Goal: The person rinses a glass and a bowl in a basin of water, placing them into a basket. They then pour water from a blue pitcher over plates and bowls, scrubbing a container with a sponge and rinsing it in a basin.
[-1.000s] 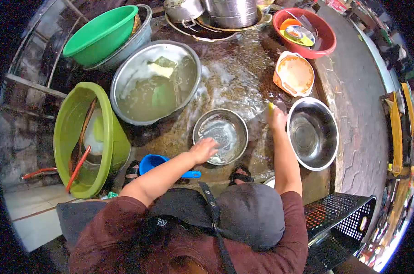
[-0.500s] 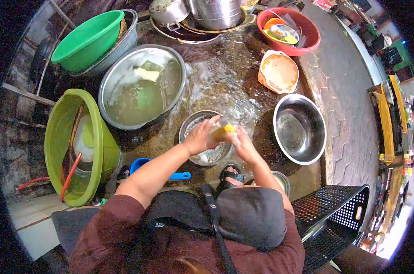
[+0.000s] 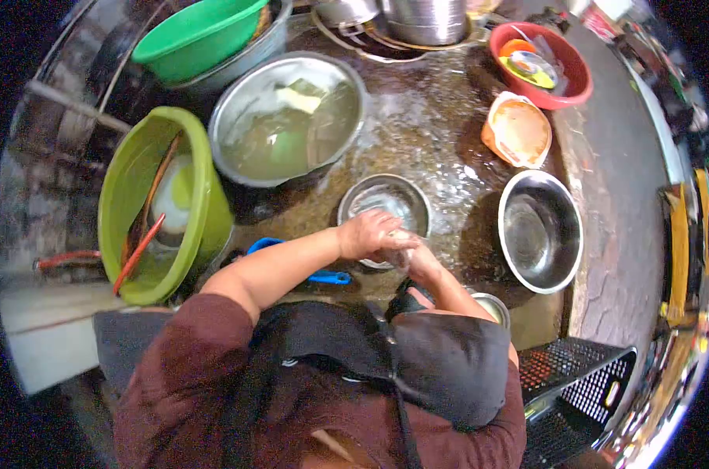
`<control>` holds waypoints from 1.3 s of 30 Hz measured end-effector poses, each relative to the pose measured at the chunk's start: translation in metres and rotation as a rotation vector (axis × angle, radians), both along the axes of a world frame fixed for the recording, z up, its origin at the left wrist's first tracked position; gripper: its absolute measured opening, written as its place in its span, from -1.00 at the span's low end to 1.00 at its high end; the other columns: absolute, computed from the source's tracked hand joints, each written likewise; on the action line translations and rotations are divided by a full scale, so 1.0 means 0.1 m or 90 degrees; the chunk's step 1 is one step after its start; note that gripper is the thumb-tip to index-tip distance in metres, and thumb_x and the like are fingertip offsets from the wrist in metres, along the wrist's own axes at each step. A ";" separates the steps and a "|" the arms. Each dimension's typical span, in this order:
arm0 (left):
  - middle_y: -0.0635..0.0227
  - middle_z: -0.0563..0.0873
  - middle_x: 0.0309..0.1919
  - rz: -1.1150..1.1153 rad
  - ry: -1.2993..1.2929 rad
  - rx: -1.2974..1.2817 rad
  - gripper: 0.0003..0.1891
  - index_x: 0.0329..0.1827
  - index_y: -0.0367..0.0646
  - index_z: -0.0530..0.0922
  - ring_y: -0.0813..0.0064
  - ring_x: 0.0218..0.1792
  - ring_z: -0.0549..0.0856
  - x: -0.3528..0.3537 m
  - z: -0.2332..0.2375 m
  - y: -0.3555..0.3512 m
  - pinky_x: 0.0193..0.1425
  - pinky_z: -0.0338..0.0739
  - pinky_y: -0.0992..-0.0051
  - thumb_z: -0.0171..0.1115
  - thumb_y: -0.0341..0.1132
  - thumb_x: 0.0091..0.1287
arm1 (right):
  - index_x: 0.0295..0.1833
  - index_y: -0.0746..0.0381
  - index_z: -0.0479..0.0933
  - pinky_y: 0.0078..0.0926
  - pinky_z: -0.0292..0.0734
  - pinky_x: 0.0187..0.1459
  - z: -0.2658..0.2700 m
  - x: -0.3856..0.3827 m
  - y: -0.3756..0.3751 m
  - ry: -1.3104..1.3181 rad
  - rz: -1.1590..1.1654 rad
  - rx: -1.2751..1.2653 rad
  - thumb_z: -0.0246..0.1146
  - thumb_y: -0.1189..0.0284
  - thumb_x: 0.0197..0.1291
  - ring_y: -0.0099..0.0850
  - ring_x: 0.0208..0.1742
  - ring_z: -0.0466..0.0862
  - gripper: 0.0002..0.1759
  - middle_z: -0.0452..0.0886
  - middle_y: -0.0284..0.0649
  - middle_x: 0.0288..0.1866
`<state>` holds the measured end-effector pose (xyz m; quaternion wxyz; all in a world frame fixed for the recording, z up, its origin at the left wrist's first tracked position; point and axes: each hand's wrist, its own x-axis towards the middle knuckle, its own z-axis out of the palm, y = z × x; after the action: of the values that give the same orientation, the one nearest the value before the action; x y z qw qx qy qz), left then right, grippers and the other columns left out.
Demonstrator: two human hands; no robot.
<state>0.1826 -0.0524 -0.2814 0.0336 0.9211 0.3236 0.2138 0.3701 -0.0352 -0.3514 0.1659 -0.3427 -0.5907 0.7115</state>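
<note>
My left hand (image 3: 367, 234) and my right hand (image 3: 421, 261) meet over the near side of a small metal bowl (image 3: 423, 202) on the wet ground. The left fingers curl over toward the right hand, which is closed under and beside them. White foam shows where they meet. Whatever lies between the hands is hidden by the fingers and blur. Inside the bowl is whitish, soapy water. A blue dipper (image 3: 329, 277) lies close to my left forearm, its scoop partly covered by it.
On the left stand a large metal basin (image 3: 221, 160) of cloudy water and an olive-green tub (image 3: 206, 195). To the right are a steel bowl (image 3: 536, 242), an orange container (image 3: 520, 131) and a red basin (image 3: 569, 95) of dishes. A black crate (image 3: 561, 363) sits near my right side.
The clear item with something yellow, visible between my hands before, no longer shows. My hands have drawn together and lower over the bowl. The camera view has shifted.
</note>
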 end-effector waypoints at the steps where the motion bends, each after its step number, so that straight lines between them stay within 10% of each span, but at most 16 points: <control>1: 0.17 0.54 -0.08 0.003 0.001 -0.012 -0.31 0.32 0.36 0.25 0.18 -0.12 0.58 -0.03 -0.02 -0.02 0.01 0.47 0.23 0.18 -0.25 0.03 | -0.04 0.28 0.50 -0.48 0.46 -0.09 0.34 0.05 -0.02 -0.066 0.005 0.092 0.19 0.42 0.13 -0.48 -0.10 0.52 -0.73 0.56 -0.28 -0.10; 3: 0.16 0.51 -0.06 0.020 0.036 -0.293 0.14 0.39 0.37 0.06 0.15 -0.04 0.53 -0.05 0.15 -0.02 0.05 0.42 0.24 0.53 -0.19 -0.38 | -0.05 0.16 0.55 -0.40 0.45 -0.01 0.71 0.10 0.08 -0.294 0.224 0.241 0.17 0.38 0.05 -0.30 -0.10 0.59 -0.69 0.62 -0.11 -0.15; 9: 0.18 0.51 -0.13 -0.027 0.024 -0.190 0.04 0.38 0.36 0.10 0.14 -0.11 0.54 0.13 -0.01 -0.05 -0.06 0.45 0.23 0.48 -0.13 -0.29 | -0.07 0.20 0.55 -0.39 0.46 -0.01 0.21 0.12 0.22 -0.115 0.322 0.364 0.15 0.48 -0.01 -0.36 -0.10 0.57 -0.68 0.61 -0.16 -0.10; 11: 0.15 0.51 -0.12 0.036 -0.022 -0.202 0.01 0.37 0.36 0.12 0.15 -0.12 0.55 0.13 -0.13 -0.01 -0.05 0.46 0.26 0.46 -0.11 -0.26 | -0.08 0.26 0.54 -0.41 0.45 -0.02 0.30 0.16 0.25 0.003 0.080 -0.160 0.15 0.45 0.01 -0.40 -0.07 0.54 -0.69 0.58 -0.23 -0.08; 13: 0.14 0.50 -0.15 0.064 -0.022 -0.196 -0.01 0.38 0.32 0.11 0.12 -0.12 0.54 0.07 -0.16 0.07 -0.02 0.45 0.24 0.46 -0.11 -0.22 | -0.06 0.30 0.52 -0.45 0.45 -0.03 0.59 0.21 0.44 0.079 0.016 -0.221 0.15 0.38 0.05 -0.40 -0.06 0.54 -0.66 0.56 -0.27 -0.08; 18: 0.14 0.21 0.34 0.323 -0.399 -0.636 -0.09 0.43 -0.06 -0.05 0.25 0.32 0.26 0.10 -0.53 0.32 0.36 0.13 0.38 0.26 0.08 0.12 | 0.00 0.32 0.47 -0.45 0.43 -0.01 0.78 0.52 0.68 0.057 -0.408 0.086 0.10 0.33 0.19 -0.41 -0.06 0.54 -0.66 0.54 -0.20 -0.06; 22: 0.15 0.46 0.17 0.411 -0.744 -0.737 -0.31 0.38 -0.05 0.09 0.29 0.09 0.53 0.33 -0.92 0.47 0.14 0.40 0.37 -0.03 0.13 0.30 | -0.12 0.32 0.47 -0.37 0.35 0.08 0.68 0.03 0.41 0.024 -0.193 0.532 0.14 0.47 0.16 -0.26 0.00 0.51 -0.80 0.54 -0.11 -0.14; 24: 0.29 0.57 0.03 0.351 -1.053 -1.209 -0.46 0.22 -0.06 0.34 0.40 -0.04 0.61 0.33 -0.88 0.51 -0.05 0.52 0.41 -0.14 0.12 0.35 | -0.12 0.26 0.45 -0.23 0.33 0.09 0.70 -0.22 0.15 -0.115 -0.046 0.796 0.22 0.45 0.00 -0.13 0.06 0.43 -0.72 0.43 -0.08 -0.05; 27: 0.41 0.63 -0.12 0.275 -1.081 -1.124 -0.47 0.02 0.00 0.49 0.49 -0.18 0.65 0.52 -0.78 0.31 -0.20 0.58 0.47 -0.19 0.21 0.32 | -0.09 0.25 0.43 -0.21 0.32 0.11 0.30 -0.17 0.36 -0.202 -0.149 0.767 0.21 0.45 -0.03 -0.10 0.06 0.41 -0.67 0.38 -0.06 0.03; 29: 0.38 0.60 -0.04 0.448 -0.905 -1.060 -0.38 0.13 -0.02 0.44 0.47 -0.08 0.59 0.69 -0.61 0.29 0.02 0.47 0.39 -0.15 0.27 0.27 | 0.02 0.22 0.38 -0.15 0.26 0.17 0.48 -0.14 0.52 -0.222 -0.274 0.509 0.22 0.46 -0.05 -0.02 0.15 0.36 -0.56 0.39 -0.03 0.11; 31: 0.37 0.52 0.10 0.638 -0.837 -0.889 -0.36 0.24 0.04 0.33 0.45 0.07 0.51 0.84 -0.57 0.28 0.12 0.41 0.38 -0.12 0.28 0.26 | 0.01 0.22 0.39 -0.18 0.24 0.21 0.36 -0.09 0.55 -0.204 -0.301 0.633 0.18 0.50 -0.02 -0.04 0.21 0.33 -0.61 0.36 -0.03 0.18; 35: 0.37 0.48 0.13 0.309 -1.215 -0.983 -0.31 0.32 0.07 0.24 0.39 0.14 0.46 0.63 -0.83 0.42 0.16 0.38 0.35 -0.11 0.29 0.24 | 0.18 0.16 0.38 -0.17 0.01 0.36 0.43 -0.16 0.11 -0.129 -0.180 0.614 0.06 0.50 0.01 -0.06 0.37 0.17 -0.48 0.23 -0.05 0.33; 39: 0.31 0.40 0.23 0.275 -0.999 -1.182 -0.23 0.33 0.05 0.22 0.36 0.20 0.42 0.75 -0.72 0.30 0.21 0.33 0.29 -0.25 0.39 0.21 | 0.28 0.24 0.28 -0.26 0.02 0.35 0.42 -0.01 0.33 -0.180 -0.402 0.571 0.03 0.35 0.14 -0.07 0.38 0.16 -0.45 0.20 -0.02 0.35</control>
<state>0.2576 -0.0222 -0.3535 0.8237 0.0985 0.3903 0.3993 0.3694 -0.0020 -0.3092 0.4196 -0.4906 -0.7204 0.2537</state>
